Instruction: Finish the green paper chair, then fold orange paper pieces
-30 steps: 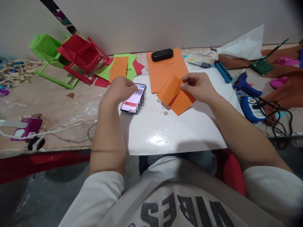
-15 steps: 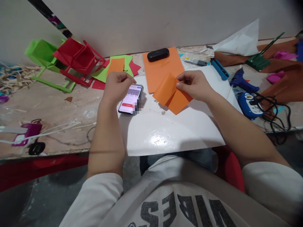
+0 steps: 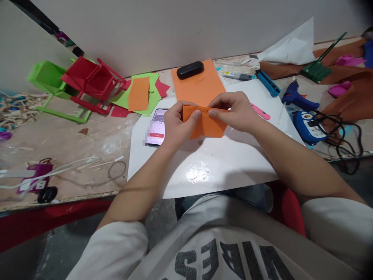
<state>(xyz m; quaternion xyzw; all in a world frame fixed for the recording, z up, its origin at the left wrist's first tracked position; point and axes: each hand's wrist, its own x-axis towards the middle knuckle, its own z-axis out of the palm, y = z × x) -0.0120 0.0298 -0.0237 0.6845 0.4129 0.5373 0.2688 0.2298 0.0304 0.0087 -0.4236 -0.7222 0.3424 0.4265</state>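
Dark block lettering, white T-shirt [image 3: 230, 233]: "VIBES", upside down in view.
Black-edged smartphone [image 3: 157, 126], lit screen: row of digits, too blurred to read surely; red button, lettering illegible.
Grey cutter knife [image 3: 240, 76], yellow label: print too small.

Folded orange paper [image 3: 207, 126] is positioned above the white sheet [image 3: 189, 173], its creased upper edge roughly horizontal.

The left hand [image 3: 178, 126] hides part of the phone [image 3: 159, 126], which is pixelated along its left edge. Both thumbs cover parts of the orange paper [image 3: 208, 126]. A pink strip [image 3: 261, 111] runs behind the right hand [image 3: 240, 112]. The frame's left edge cuts off white cables [image 3: 10, 187].
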